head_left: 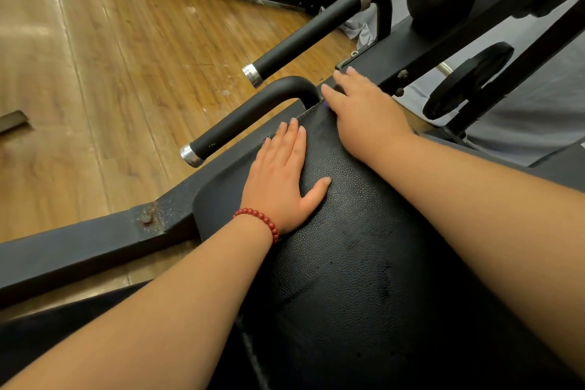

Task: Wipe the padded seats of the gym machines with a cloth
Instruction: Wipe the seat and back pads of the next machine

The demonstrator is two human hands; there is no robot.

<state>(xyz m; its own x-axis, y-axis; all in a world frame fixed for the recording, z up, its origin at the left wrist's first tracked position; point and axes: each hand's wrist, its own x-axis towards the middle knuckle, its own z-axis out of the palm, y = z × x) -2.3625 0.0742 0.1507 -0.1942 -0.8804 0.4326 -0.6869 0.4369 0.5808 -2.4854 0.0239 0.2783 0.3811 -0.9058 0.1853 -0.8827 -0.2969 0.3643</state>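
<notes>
1. Here, the padded seat (348,231), black and pebbled, ran from the bottom of the view up toward the middle. It lay on a dark metal frame (79,244) above a wooden floor (95,73).
2. The left hand (281,180) lay flat on the left side of the seat. Its fingers (296,139) were straight and close together, the thumb was spread to the right, and it gripped nothing. A bracelet (259,218) of red beads circled that wrist.
3. The right hand (364,111) pressed on the far end of the seat, palm down. Its fingers (340,77) were stretched out over the far edge onto the frame, not curled.
4. A purple sliver (326,106) showed at the left edge of the right hand, against the seat's far corner. It was too small to tell whether it was the cloth, and whatever lay under the palm was hidden.
5. Two black handles with silver end caps stuck out to the left of the seat. The near handle (250,117) was just beside the left fingertips, and the far handle (310,32) was beyond it.
6. A roller pad (443,3) and a weight plate (468,79) stood at the upper right over a grey mat (522,123). Both were partly hidden behind black bars.
7. The seat's near end and both forearms were cut off by the bottom edge. The picture was soft, so the marks on the seat's surface were hard to make out.
</notes>
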